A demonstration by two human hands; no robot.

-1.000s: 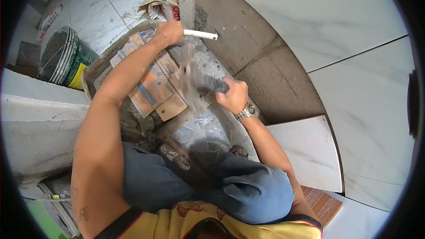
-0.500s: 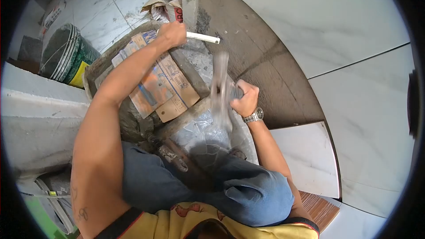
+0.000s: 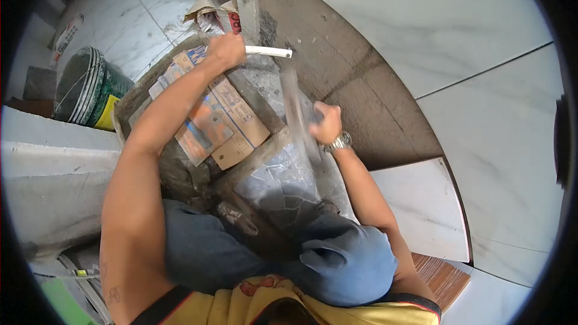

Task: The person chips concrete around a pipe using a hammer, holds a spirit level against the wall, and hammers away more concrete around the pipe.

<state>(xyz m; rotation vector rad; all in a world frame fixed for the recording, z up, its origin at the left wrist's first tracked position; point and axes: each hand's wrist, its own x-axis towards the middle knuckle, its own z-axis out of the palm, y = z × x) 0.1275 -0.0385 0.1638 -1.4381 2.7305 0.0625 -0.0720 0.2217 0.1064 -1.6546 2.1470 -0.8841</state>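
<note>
My left hand (image 3: 226,51) is closed around a white flat bar (image 3: 271,52) with a hole near its end, which sticks out to the right. My right hand (image 3: 327,123) is closed on the handle side of a trowel (image 3: 295,108). Motion blurs the trowel, its long blade seen nearly edge-on. Beneath my left forearm lies a flattened cardboard piece (image 3: 242,121) with blue print and an orange picture. The trowel is above a grey, cracked-looking slab (image 3: 271,174) by my knees; contact cannot be made out.
A green bucket (image 3: 114,87) stands at the left, and a torn paper bag (image 3: 211,9) behind the cardboard. Large white marbled tiles (image 3: 481,36) border the curved brown floor strip (image 3: 373,108) on the right. A loose tile (image 3: 421,204) lies by my right arm.
My right hand has shifted slightly left and up with the trowel, whose blade has tilted. The left hand keeps its grip on the bar; the whole view has shifted a little.
</note>
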